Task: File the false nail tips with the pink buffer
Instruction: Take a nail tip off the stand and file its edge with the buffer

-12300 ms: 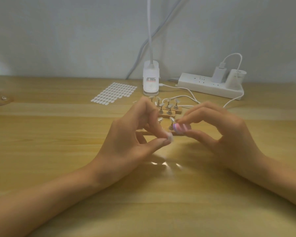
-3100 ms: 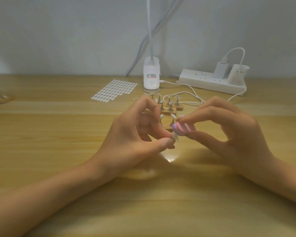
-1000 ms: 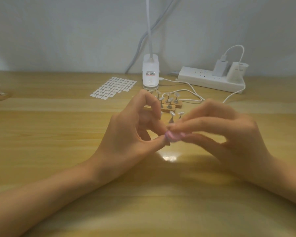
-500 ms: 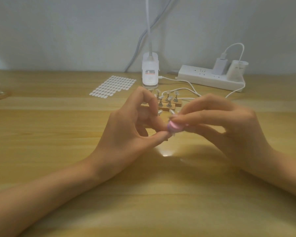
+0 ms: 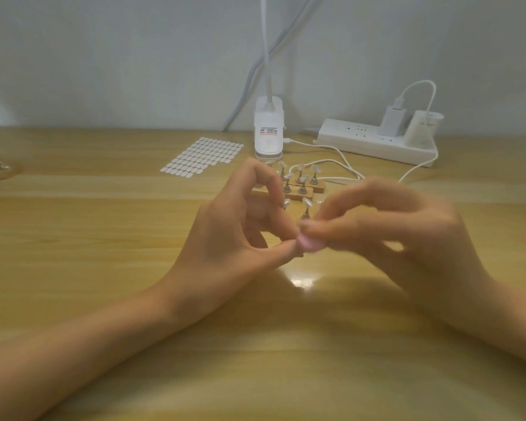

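Pale wooden table [image 5: 73, 253] stretches wide under both forearms, with a plain whitish wall [image 5: 104, 56] behind it. Out past the left hand [image 5: 222, 238], toward the wall, lies a sheet of white oval stickers [image 5: 202, 158]. The left hand has thumb and forefinger pinched together, tips meeting right at the pink buffer [image 5: 312, 245]; what they pinch is hidden behind it, can't tell. Straight beyond its fingertips stands a white lamp base [image 5: 268, 133], neck rising out of shot. Closer in, just behind the two hands, false nail tips [image 5: 306, 202] sit on little pegs in wooden stands [image 5: 308, 192]. The right hand [image 5: 401, 241], blurred, curls thumb and fingers onto the buffer, which touches the left thumb tip. Beyond the right hand there's a white power strip [image 5: 374, 144] with a charger [image 5: 394, 120] plugged in and a cable [image 5: 325, 161] trailing toward the stands. Edges now: the table's back edge meets the wall. A broad stretch of wood lies outside the left hand and on the near side of both wrists.
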{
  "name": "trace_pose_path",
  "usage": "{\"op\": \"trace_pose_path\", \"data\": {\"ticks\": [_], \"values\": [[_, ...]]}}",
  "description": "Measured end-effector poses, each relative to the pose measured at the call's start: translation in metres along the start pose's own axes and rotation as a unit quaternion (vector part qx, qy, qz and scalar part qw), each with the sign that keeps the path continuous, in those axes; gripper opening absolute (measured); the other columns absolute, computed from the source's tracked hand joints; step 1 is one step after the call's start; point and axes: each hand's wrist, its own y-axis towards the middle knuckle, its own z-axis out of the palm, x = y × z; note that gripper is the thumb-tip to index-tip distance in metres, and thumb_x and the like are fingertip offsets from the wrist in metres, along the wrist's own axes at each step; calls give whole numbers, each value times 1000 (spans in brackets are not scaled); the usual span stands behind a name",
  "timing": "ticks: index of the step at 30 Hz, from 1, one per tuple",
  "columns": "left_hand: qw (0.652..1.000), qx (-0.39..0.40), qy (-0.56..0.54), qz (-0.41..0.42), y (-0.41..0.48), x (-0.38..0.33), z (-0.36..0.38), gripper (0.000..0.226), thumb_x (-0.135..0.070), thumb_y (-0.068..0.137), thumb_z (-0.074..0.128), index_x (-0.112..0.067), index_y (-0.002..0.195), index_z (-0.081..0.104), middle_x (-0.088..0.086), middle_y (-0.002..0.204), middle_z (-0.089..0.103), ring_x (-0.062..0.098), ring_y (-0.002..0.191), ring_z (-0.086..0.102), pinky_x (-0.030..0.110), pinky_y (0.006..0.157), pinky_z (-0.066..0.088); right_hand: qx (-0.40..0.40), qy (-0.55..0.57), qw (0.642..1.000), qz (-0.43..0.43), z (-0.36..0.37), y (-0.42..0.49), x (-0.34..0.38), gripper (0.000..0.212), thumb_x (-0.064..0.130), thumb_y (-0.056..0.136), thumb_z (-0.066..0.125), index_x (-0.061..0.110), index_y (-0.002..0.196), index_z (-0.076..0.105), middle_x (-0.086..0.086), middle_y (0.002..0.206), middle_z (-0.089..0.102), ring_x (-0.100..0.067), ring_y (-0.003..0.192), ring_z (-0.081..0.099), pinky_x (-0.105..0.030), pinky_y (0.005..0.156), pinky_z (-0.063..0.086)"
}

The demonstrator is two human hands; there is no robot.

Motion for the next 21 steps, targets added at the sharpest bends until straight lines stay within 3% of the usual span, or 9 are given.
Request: {"op": "trace_pose_path", "data": {"ticks": [8, 12, 15, 21], "values": [[1000, 2, -3, -1, 0, 1, 0, 40, -18, 77, 78, -26, 95, 43, -4, 77, 76, 14, 69, 73, 24, 52, 49, 7, -6, 1000, 6, -1, 0, 1, 19, 8, 91, 71, 10, 109, 77, -5, 101, 67, -19, 93, 66, -33, 82, 54], [1000, -1, -16, -11, 0, 1, 0, 40, -21, 76, 79, -26, 95, 43, -1, 78, 76, 20, 71, 75, 33, 51, 50, -17, -3, 1000, 16, -2, 1, 0, 20, 8, 89, 73, 9, 109, 74, -6, 99, 69, -15, 93, 68, -29, 81, 55], [1000, 6, -24, -14, 0, 1, 0, 39, -21, 77, 79, -26, 95, 44, -2, 77, 76, 17, 70, 73, 27, 51, 49, -6, 2, 1000, 3, 1, 0, 1, 19, 13, 90, 70, 11, 109, 75, -4, 99, 68, -15, 91, 68, -26, 82, 54], [1000, 6, -8, -5, 0, 0, 1, 41, -27, 77, 81, -25, 95, 44, -1, 77, 76, 26, 68, 71, 35, 49, 49, -15, 19, 1000, 8, 0, 1, -4, 21, 9, 90, 69, 9, 111, 73, -5, 99, 68, -15, 93, 68, -24, 82, 52]]}}
